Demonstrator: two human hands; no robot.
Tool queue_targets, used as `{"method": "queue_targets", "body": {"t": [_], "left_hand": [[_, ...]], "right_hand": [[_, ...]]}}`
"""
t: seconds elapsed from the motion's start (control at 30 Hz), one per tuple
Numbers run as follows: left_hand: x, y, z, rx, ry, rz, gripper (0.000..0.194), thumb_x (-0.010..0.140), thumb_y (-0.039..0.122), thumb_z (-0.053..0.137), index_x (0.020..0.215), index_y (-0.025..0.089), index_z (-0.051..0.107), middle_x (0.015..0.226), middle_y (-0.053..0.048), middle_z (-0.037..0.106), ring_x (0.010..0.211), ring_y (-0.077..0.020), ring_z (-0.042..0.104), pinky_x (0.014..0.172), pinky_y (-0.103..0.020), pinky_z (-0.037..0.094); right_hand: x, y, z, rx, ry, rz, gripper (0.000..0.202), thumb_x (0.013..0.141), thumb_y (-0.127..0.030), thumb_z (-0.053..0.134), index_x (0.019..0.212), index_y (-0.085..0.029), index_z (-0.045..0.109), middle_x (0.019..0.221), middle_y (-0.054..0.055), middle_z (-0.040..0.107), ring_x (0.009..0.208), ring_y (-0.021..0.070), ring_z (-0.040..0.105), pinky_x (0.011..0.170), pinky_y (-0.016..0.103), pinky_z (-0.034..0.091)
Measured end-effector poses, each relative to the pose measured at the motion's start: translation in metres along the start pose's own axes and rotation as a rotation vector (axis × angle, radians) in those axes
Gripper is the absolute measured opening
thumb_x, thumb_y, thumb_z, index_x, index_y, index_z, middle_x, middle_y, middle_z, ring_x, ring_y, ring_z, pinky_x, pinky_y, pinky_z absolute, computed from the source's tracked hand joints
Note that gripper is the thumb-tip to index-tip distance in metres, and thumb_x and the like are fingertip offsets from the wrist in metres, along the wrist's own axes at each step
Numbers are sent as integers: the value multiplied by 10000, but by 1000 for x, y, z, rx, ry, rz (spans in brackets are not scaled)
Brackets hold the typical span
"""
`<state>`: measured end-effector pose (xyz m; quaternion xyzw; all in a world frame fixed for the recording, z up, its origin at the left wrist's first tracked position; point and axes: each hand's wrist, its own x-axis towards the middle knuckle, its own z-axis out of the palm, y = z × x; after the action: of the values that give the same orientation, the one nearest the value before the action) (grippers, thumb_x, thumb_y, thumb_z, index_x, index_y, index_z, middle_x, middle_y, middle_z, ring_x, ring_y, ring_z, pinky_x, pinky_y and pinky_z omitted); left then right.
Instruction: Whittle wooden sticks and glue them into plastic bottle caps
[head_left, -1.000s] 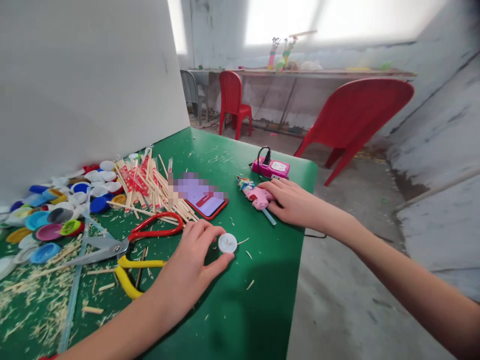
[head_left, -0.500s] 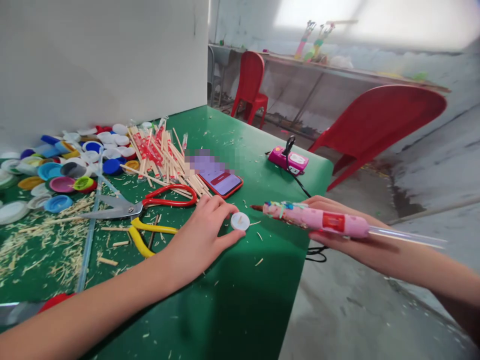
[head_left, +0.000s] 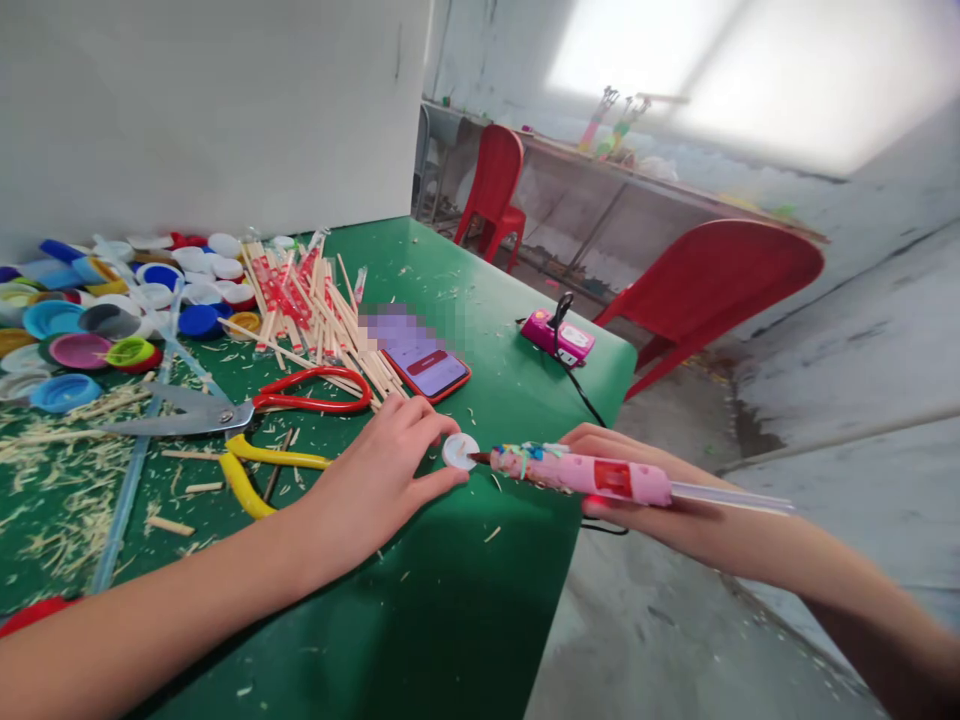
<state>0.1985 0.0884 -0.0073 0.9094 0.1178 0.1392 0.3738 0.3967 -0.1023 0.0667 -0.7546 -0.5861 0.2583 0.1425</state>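
Note:
Between thumb and forefinger, my left hand (head_left: 382, 470) pinches a small white cap (head_left: 459, 451) lying on the green table. A pink glue gun (head_left: 581, 474) is gripped in my right hand (head_left: 622, 480), its dark nozzle pointing left at the cap's inside. The nozzle appears to touch the cap or hover just over it. A clear glue stick (head_left: 735, 496) sticks out of the gun's back end. Scissors (head_left: 244, 415) with one red and one yellow handle lie open, left of my left hand.
Bottle caps (head_left: 82, 350) and wooden sticks (head_left: 307, 300) are heaped at the back left. A phone (head_left: 431, 365) lies behind my left hand. Near the right edge of the table (head_left: 480, 620) is a magenta device (head_left: 559, 338) with a black cord. Red chairs (head_left: 720, 280) stand beyond.
The glue gun in my right hand has moved left, bringing its nozzle from beside the cap to over it. The camera view has shifted slightly. My left hand still pinches the cap.

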Motion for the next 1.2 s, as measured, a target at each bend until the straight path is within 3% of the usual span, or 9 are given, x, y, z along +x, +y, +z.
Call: {"method": "queue_targets", "body": {"t": [0.1,0.33,0.53,0.67,0.77,0.9,1.0,1.2], "left_hand": [[0,-1,1,8,1,6,225,894,366,542,1056,215,585,1062,-44,542,1052,-215,436,941,-414,419],[-1,-2,1,24,-10,4,236,895,370,542,1070,213,573,1077,-42,543,1066,-214,430,945,-404,411],[1,-2,1,20,2,23,235,894,350,545,1075,206,584,1071,-48,568,1063,-224,439,947,-412,411],[1,0,0,36,0,10,234,885,344,563,1064,196,594,1058,-45,570,1061,-223,437,952,-409,406],[2,0,0,24,-4,-3,226,879,353,575,1040,196,600,1038,-38,566,1056,-219,435,950,-401,402],[2,-1,0,4,-12,-11,232,876,366,579,1031,195,598,1022,-32,561,1041,-213,432,932,-388,401],[2,-2,1,4,-9,-4,239,878,377,575,1038,199,593,1023,-29,559,1032,-210,431,924,-386,398],[1,-1,-1,24,-5,5,234,880,354,579,1042,185,594,1034,-30,568,1033,-208,442,930,-390,392]], "right_hand": [[2,0,-1,96,-144,15,260,923,-456,491,1078,-258,558,1091,36,567,956,172,557,798,283,486],[1,3,2,36,-109,-27,216,919,-430,507,1046,-267,566,1036,11,577,912,164,572,782,278,490],[-4,16,9,-85,16,-68,273,885,-448,550,1112,-305,599,1042,7,619,906,187,602,723,277,532],[-4,15,9,-171,26,-64,322,892,-490,509,1143,-318,614,1080,-1,639,962,212,620,769,315,556],[-5,14,10,-215,56,27,425,869,-584,489,1152,-298,627,1226,8,603,1063,246,609,850,350,554],[-6,17,14,-215,77,104,532,832,-655,473,1164,-280,651,1336,9,548,1175,296,553,998,428,479],[-4,18,15,-174,64,98,510,839,-647,462,1139,-294,677,1261,-1,607,1130,283,587,1037,442,437],[-3,16,14,-137,59,49,449,862,-591,482,1196,-342,649,1085,-28,692,1034,252,640,989,383,484]]}}
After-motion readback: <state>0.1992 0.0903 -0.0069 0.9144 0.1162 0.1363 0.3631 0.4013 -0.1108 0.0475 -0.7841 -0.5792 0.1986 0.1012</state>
